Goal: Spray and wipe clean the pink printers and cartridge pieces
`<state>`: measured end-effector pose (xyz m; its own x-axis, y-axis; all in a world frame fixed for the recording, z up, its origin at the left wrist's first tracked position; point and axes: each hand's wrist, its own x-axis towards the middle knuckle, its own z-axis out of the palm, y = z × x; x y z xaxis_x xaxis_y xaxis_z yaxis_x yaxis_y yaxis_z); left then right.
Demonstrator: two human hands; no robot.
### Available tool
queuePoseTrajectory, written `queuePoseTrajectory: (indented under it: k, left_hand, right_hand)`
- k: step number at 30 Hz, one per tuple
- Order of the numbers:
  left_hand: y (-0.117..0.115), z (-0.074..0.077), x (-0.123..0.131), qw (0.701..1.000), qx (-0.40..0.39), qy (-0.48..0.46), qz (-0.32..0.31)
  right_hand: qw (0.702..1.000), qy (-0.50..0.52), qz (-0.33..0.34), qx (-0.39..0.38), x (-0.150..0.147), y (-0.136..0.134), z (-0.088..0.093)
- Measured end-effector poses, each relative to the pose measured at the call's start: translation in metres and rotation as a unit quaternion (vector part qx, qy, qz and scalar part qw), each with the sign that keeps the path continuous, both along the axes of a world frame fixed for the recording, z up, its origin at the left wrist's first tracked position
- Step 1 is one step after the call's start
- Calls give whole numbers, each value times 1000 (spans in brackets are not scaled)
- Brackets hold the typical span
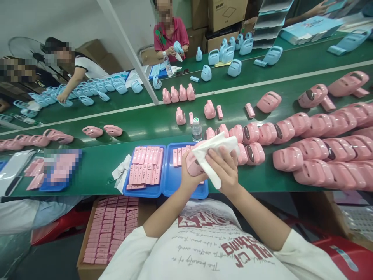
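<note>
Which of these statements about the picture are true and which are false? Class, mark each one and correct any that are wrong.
1. The right hand holds a white cloth against a pink device. True.
2. The left hand lies flat on the bench. False: it grips the pink device.
3. A clear bottle stands upright on the green bench. True.
4. The cardboard box below the bench is filled with blue bottles. False: it holds rows of pink packs.
5. The person in the red shirt holds a light-blue device. True.
</note>
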<state>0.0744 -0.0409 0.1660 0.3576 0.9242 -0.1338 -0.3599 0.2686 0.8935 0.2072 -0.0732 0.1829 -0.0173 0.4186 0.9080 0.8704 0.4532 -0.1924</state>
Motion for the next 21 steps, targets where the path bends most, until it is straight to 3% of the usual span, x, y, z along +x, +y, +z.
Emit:
queuePoseTrajectory:
  k: [3,6,10,14,17,19,21]
  left_hand:
    - [5,8,5,998,12,-16,61]
    - [6,14,6,998,-20,-35,52]
    - [4,16,3,994,-72,-66,39]
    - [1,13,0,987,-120,-101,25]
    - [0,14,1,983,-127,-131,10]
    - [-1,16,3,981,-120,-150,9]
    - [-2,18,5,981,-118,-156,6]
  right_hand:
    - [989,137,34,-48,-5,-5,-14]
    - [952,289,76,-67,-16,-14,-24]
    - [862,496,102,-29,-30,-20,-32]
    - [755,629,148,-111,-36,-23,-29]
    - [684,705,138,-123,-37,-24,-21]
    - [651,732,138,-146,-36,-23,-16]
    - [641,731,160,-171,-34,-21,-10]
